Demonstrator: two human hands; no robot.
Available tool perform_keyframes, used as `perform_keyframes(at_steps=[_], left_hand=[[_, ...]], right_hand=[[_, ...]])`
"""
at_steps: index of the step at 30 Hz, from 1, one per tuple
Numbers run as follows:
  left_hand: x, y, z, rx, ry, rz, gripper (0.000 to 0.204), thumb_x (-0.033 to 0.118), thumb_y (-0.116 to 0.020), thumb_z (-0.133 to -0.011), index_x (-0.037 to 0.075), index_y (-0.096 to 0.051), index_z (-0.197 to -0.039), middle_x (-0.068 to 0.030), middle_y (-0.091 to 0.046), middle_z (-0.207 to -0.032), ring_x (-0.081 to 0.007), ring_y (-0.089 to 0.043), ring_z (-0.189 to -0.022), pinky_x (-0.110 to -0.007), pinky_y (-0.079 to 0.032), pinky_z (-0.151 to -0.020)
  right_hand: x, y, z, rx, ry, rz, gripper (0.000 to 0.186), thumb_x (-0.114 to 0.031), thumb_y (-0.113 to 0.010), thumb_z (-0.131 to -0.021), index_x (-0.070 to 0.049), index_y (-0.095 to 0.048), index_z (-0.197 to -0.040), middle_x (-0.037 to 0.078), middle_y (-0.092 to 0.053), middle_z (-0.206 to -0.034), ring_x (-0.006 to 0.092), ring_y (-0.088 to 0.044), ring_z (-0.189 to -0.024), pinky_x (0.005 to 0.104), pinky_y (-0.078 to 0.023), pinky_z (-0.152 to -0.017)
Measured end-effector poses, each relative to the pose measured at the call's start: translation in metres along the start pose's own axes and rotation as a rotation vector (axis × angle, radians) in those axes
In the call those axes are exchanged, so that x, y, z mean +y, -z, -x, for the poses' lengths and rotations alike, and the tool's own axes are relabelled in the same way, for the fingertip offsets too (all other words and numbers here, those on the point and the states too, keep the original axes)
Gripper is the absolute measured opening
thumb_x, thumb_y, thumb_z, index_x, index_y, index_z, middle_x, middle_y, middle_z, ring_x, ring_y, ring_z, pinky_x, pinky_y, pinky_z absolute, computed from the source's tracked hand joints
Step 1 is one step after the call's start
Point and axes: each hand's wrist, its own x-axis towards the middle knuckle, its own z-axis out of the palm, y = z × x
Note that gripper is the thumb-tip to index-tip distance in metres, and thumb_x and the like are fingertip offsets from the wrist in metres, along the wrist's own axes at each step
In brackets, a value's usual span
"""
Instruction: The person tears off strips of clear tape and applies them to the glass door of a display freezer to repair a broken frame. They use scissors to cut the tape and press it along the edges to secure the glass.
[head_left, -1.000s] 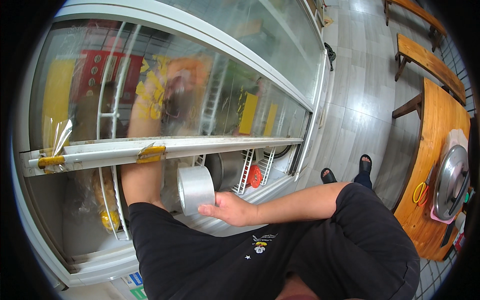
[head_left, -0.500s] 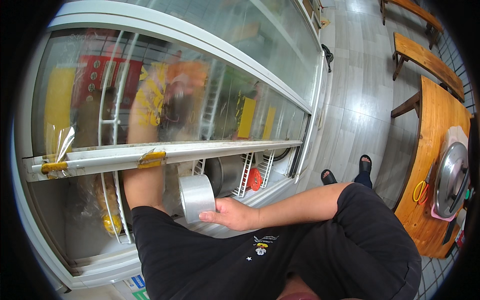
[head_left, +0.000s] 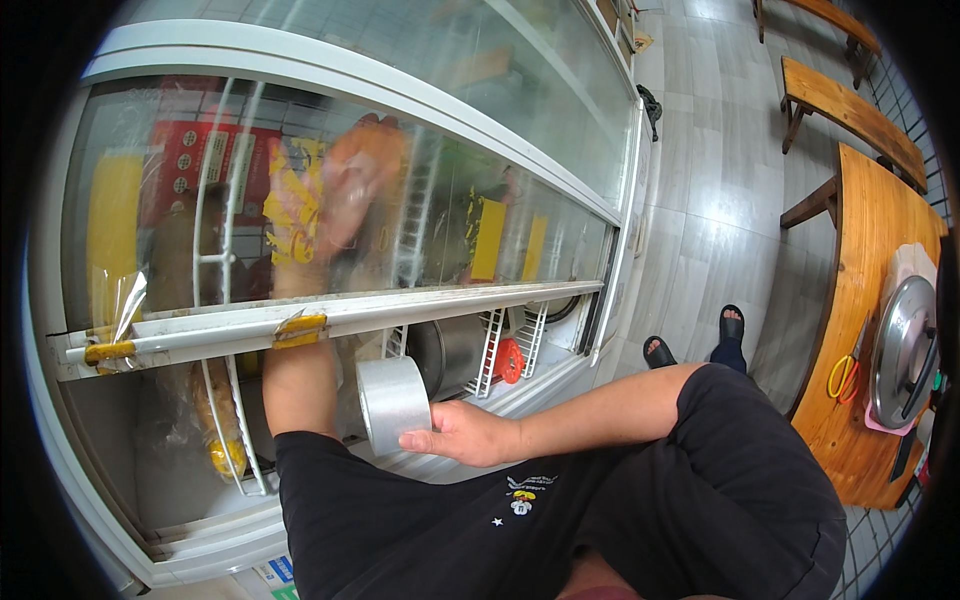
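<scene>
Head view: I've got the right hand [head_left: 475,433] gripping a silvery tape roll [head_left: 395,405] by its rim, over the near edge of the cabinet [head_left: 215,552]. Left hand [head_left: 348,205] is inside, behind the glass panel [head_left: 440,265]; its fingers I can't read (smeary glass, so open or gripping, no idea). My call on progress: partway. Roll in hand and reach-in made; left arm not yet out, no strip visibly pulled off. Worn yellow tape [head_left: 300,330] sits on the white bar [head_left: 450,303]. Bar and panel stand between left hand and roll. Also inside: wire rack [head_left: 490,355], dark metal cylinder [head_left: 450,352]. Scissors [head_left: 843,380] lie between the left edge of the table [head_left: 860,240] and a steel lid [head_left: 898,340] near its right edge.
</scene>
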Motion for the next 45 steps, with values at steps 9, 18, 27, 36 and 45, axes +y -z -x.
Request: perform_keyframes(at_steps=[9,18,27,36,45], left_hand=[[-0.025,-0.02,-0.004,0.124,-0.14,0.063,0.116,0.082,-0.048,-0.083,-0.005,-0.023,-0.154,-0.022,-0.033,-0.156,-0.0371,-0.029,-0.146,-0.049,-0.011,-0.125],[-0.021,-0.016,0.012,0.082,-0.211,0.052,0.11,0.081,-0.043,-0.087,-0.003,-0.023,-0.155,-0.0239,-0.025,-0.161,-0.0371,-0.022,-0.151,-0.05,-0.011,-0.125],[-0.007,0.007,0.053,-0.009,0.158,-0.098,0.111,0.08,-0.037,-0.09,-0.009,-0.019,-0.154,-0.0288,-0.021,-0.161,-0.0389,-0.023,-0.151,-0.047,-0.021,-0.124],[-0.02,-0.02,0.1,0.093,0.053,0.082,0.098,0.07,-0.021,-0.099,-0.014,-0.025,-0.151,-0.033,-0.023,-0.159,-0.0419,-0.026,-0.149,-0.049,-0.023,-0.123],[-0.023,-0.011,0.136,0.224,0.083,0.113,0.099,0.071,-0.032,-0.096,-0.014,-0.037,-0.146,-0.034,-0.035,-0.153,-0.0432,-0.037,-0.143,-0.05,-0.029,-0.12]], right_hand=[[0.007,0.0,-0.002,0.011,0.02,0.0,0.054,-0.049,-0.057,-0.102,0.0,-0.061,-0.122,0.008,-0.067,-0.1,0.015,-0.06,-0.094,0.0336,-0.05,-0.089],[-0.006,0.002,0.006,-0.008,0.009,-0.091,0.052,-0.048,-0.056,-0.102,-0.001,-0.062,-0.124,0.006,-0.068,-0.104,0.0128,-0.059,-0.096,0.0327,-0.049,-0.09],[-0.019,0.012,0.01,-0.07,-0.053,-0.076,0.05,-0.043,-0.055,-0.104,0.0,-0.061,-0.129,0.006,-0.068,-0.115,0.0114,-0.058,-0.106,0.0317,-0.047,-0.096],[-0.023,0.011,0.012,-0.05,-0.017,-0.111,0.051,-0.044,-0.052,-0.105,0.001,-0.059,-0.13,0.005,-0.066,-0.119,0.0118,-0.057,-0.11,0.0314,-0.045,-0.099],[-0.03,0.02,0.015,-0.085,-0.062,-0.054,0.053,-0.048,-0.051,-0.105,0.0,-0.061,-0.126,0.001,-0.064,-0.108,0.0093,-0.055,-0.1,0.0294,-0.046,-0.092]])
